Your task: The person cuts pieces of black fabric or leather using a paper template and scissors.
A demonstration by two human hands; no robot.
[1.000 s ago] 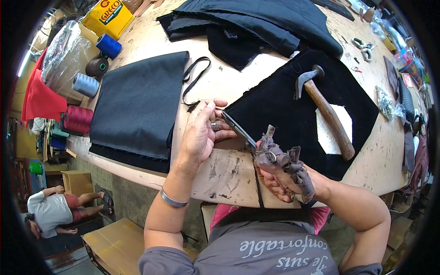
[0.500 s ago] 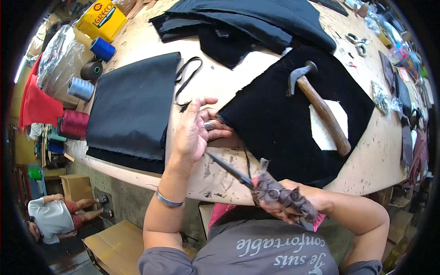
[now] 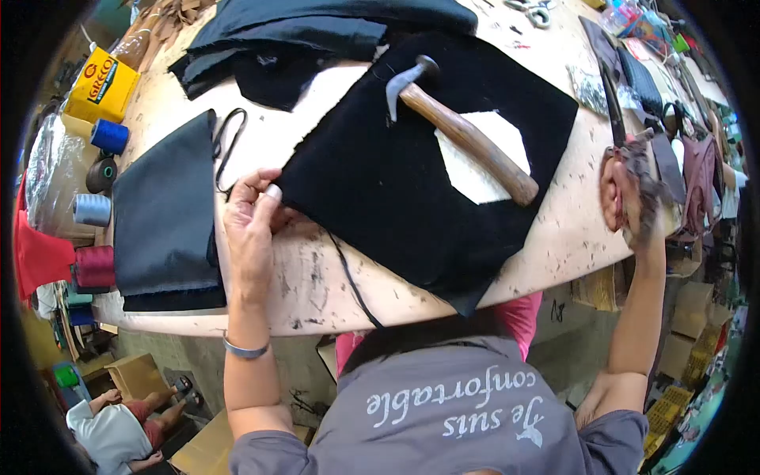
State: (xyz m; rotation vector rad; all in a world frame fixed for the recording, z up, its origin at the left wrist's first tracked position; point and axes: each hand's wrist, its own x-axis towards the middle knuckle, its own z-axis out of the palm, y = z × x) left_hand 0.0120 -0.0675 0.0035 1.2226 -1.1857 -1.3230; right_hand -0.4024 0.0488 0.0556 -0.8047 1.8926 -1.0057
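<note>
- Black cloth: a large, roughly square, fuzzy piece lying flat on the desk, turned corner-on. It has a pale six-sided patch near its middle. Its near corner hangs just over the desk's front edge, and the left hand pinches its left corner.
- Scissors: dark blades pointing up and away, shut or nearly so. The handles are wrapped in grey-brown rag and gripped in the right hand at the desk's right edge, well apart from the cloth.
</note>
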